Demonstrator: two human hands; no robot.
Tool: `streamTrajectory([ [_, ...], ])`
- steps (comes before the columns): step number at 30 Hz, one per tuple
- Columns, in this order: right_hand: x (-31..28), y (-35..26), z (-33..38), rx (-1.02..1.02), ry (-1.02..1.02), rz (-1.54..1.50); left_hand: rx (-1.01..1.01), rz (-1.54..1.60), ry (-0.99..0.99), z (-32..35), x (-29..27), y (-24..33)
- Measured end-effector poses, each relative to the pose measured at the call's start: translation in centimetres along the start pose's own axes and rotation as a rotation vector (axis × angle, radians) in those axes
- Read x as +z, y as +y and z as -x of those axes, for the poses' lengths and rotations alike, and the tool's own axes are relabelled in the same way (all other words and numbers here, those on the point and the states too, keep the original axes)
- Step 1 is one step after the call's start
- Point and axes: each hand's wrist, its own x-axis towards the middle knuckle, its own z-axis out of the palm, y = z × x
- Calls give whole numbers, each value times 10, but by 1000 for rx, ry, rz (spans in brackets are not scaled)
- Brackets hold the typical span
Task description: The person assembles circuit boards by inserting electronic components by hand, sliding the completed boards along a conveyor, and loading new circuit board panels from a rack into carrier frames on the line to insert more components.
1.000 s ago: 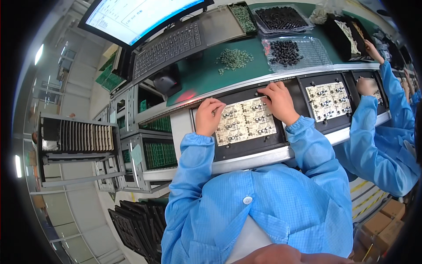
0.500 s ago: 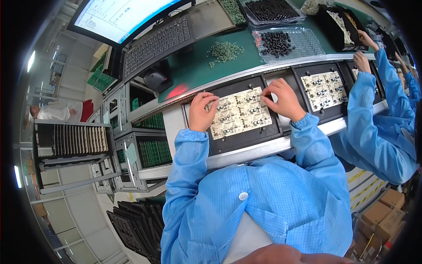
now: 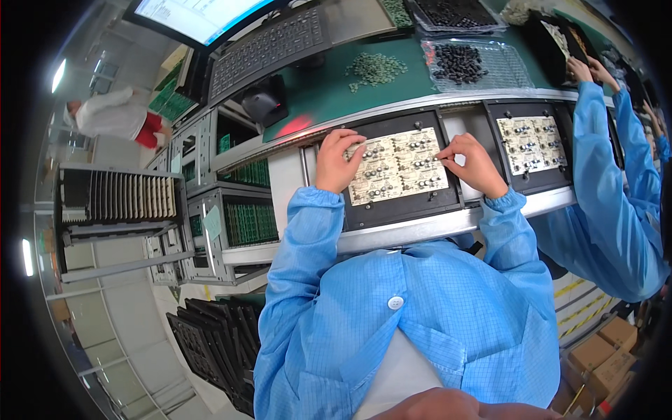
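A cream circuit board (image 3: 399, 170) with rows of small dark components lies in a black carrier frame (image 3: 413, 214) on the rail before me. My left hand (image 3: 337, 162) is at the board's upper left corner, thumb and fingertips pinched together. At the board's right edge is my right hand (image 3: 473, 165), its thumb and forefinger also closed in a pinch. Whatever either pinch holds is too small to make out. Beyond the rail, a heap of small green parts (image 3: 376, 70) lies on the green bench top (image 3: 329, 98).
Black parts (image 3: 458, 64) fill a clear plastic tray (image 3: 507, 66). A second carrier with a board (image 3: 530, 145) sits to the right, near a co-worker's blue sleeves (image 3: 595, 154). Mouse (image 3: 264, 103), keyboard (image 3: 269, 52) and monitor (image 3: 199, 17) stand back left. Black frames (image 3: 210, 343) lean below left.
My right hand has gone lower along the board's right edge, its fingers drawn closer together. My left hand stays at the upper left corner. The co-worker's hands have come together at the black bin.
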Motion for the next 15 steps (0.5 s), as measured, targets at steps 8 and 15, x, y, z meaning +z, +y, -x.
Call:
streamTrajectory([
  [8, 11, -34, 34, -27, 146, -18, 3, 15, -18, 6, 0, -2],
  [15, 44, -48, 51, -37, 249, 276, 37, -3, -27, -4, 4, -6],
])
